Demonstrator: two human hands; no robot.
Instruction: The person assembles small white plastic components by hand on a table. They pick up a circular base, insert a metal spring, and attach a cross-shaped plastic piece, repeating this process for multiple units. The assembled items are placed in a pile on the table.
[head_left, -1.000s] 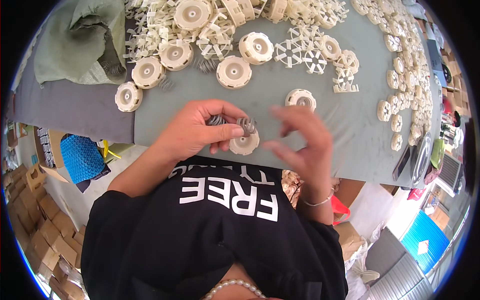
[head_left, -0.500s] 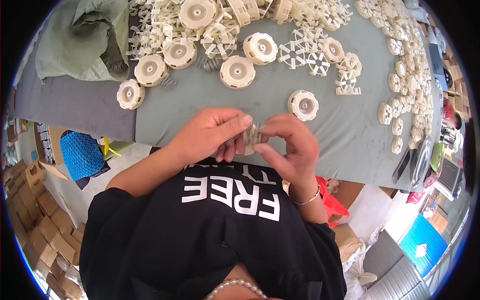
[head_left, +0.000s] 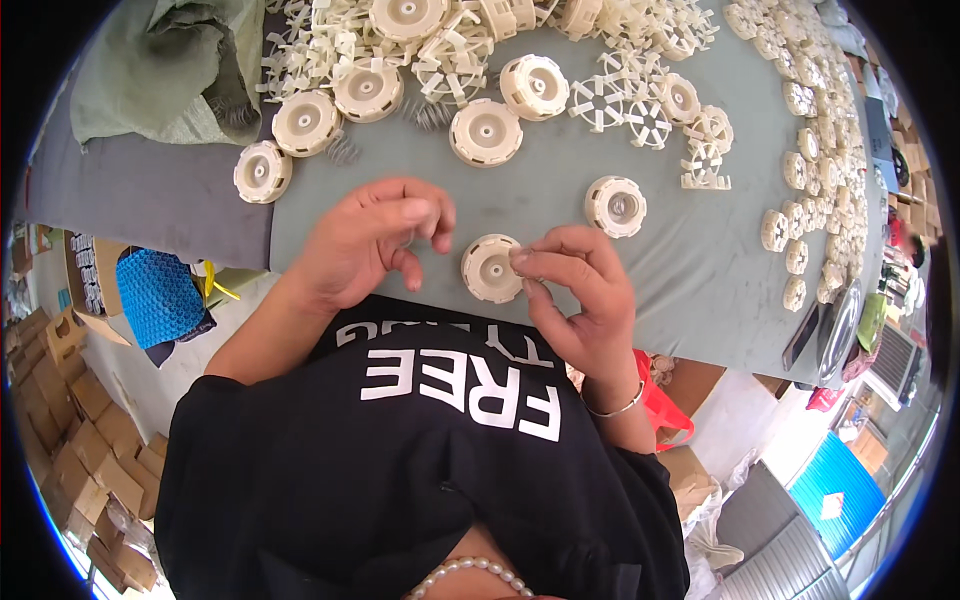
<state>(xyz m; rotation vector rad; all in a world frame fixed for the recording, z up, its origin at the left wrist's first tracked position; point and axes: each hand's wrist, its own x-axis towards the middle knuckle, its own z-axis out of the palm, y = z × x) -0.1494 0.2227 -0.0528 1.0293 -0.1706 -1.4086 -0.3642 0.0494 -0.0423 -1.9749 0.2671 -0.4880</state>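
A cream round plastic housing [head_left: 490, 270], notched around its rim and with a small hole in its centre, is near the table's front edge. The thumb and fingertips of my right hand [head_left: 588, 295] pinch its right rim. To its left, my left hand [head_left: 375, 240] is raised with curled fingers apart and nothing visible in them. Farther right sits another round housing [head_left: 615, 207] with a coil spring in its middle. Whether a spring is hidden under my right fingertips cannot be seen.
Several more round housings [head_left: 486, 132] stand ahead, beside loose wire springs [head_left: 430, 115] and a heap of spoked cream parts [head_left: 335, 45]. A green woven sack [head_left: 150, 75] lies at the far left. Rows of finished-looking round pieces [head_left: 800, 170] line the right side, near a dark phone-like slab [head_left: 801, 335].
My left hand has let go and moved up and left, its fingers spreading. The round housing, mostly hidden before, now shows at my right fingertips. The spring between my hands is no longer visible.
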